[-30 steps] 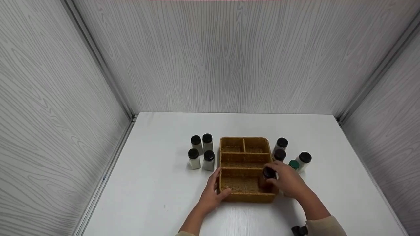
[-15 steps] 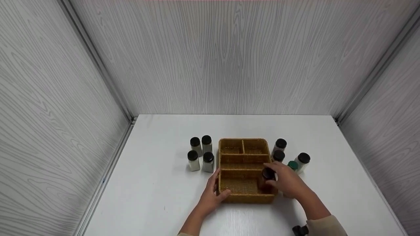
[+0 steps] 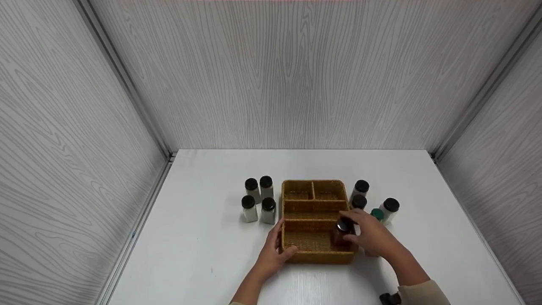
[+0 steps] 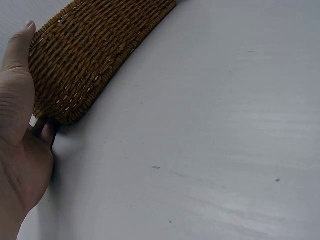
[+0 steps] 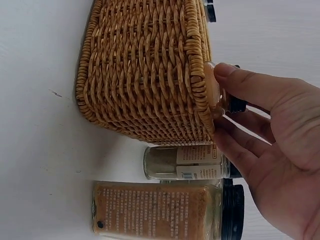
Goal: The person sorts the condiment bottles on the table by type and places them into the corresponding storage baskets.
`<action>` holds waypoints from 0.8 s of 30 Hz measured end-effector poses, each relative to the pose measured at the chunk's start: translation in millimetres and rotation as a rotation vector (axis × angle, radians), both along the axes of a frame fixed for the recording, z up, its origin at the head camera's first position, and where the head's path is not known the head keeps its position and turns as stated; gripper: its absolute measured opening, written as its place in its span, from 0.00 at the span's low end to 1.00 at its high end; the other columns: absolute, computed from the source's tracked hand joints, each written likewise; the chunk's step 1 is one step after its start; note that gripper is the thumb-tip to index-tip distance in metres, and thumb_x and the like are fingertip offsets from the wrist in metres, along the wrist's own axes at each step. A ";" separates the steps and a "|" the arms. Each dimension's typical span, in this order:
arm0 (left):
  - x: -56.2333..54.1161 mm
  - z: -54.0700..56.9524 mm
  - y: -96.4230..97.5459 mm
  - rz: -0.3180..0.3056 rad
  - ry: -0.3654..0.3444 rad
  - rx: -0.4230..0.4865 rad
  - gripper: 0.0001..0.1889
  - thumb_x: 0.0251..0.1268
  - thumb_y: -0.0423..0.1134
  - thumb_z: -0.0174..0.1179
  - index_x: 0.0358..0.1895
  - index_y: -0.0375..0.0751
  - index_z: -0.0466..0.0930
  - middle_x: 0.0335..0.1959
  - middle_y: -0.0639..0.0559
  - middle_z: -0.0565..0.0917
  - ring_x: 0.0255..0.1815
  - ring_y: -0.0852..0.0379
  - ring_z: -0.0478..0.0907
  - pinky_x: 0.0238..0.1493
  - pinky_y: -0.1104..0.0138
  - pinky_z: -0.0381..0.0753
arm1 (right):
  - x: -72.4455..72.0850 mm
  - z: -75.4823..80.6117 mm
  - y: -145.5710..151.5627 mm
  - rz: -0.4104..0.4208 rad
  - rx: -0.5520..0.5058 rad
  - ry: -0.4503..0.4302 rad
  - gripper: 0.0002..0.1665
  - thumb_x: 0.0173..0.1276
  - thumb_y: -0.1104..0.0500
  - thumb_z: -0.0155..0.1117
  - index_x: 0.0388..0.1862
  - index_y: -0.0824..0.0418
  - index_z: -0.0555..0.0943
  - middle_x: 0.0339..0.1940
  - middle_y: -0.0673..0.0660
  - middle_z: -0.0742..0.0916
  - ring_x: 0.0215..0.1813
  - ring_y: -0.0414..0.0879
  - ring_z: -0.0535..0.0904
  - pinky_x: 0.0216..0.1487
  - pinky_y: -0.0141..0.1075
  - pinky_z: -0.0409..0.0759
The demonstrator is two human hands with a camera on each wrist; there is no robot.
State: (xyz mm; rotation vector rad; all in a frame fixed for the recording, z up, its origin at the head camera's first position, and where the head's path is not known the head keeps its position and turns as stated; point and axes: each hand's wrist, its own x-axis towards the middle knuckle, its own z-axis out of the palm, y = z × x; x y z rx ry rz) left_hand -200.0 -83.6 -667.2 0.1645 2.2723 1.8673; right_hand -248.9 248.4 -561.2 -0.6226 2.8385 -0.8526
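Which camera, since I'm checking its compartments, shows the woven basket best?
The head view: it looks down into the woven basket, dividers showing. The left wrist view has only outside weave; the right wrist view, outer walls and rim, not the inside.

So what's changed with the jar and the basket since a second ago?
Very little. The right hand looks spread slightly wider around the black-capped jar in the basket; I can't tell whether its grip has loosened. The overall slight drift looks like camera movement. The left hand still holds the basket's near left corner, and the jars outside stay put.
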 end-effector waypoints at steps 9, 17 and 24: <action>-1.0 2.1 -2.5 0.003 -0.023 0.000 0.49 0.76 0.60 0.67 0.89 0.72 0.44 0.92 0.43 0.48 0.92 0.33 0.48 0.88 0.39 0.58 | -2.0 7.0 13.9 -0.003 -0.123 0.008 0.37 0.68 0.61 0.81 0.75 0.60 0.80 0.64 0.58 0.86 0.62 0.59 0.86 0.65 0.54 0.87; -0.8 3.7 -0.8 -0.008 -0.034 0.027 0.49 0.75 0.63 0.67 0.89 0.74 0.44 0.92 0.45 0.48 0.91 0.34 0.50 0.87 0.39 0.60 | -0.5 13.5 40.8 -0.023 -0.196 -0.012 0.38 0.68 0.59 0.81 0.76 0.57 0.79 0.67 0.58 0.86 0.67 0.60 0.86 0.68 0.51 0.86; 1.6 4.4 -1.5 -0.021 -0.023 0.034 0.50 0.74 0.65 0.66 0.89 0.75 0.42 0.92 0.44 0.47 0.91 0.31 0.51 0.86 0.37 0.62 | 6.1 13.9 56.7 -0.068 -0.217 -0.044 0.37 0.69 0.56 0.81 0.75 0.56 0.80 0.67 0.54 0.86 0.68 0.64 0.86 0.68 0.42 0.87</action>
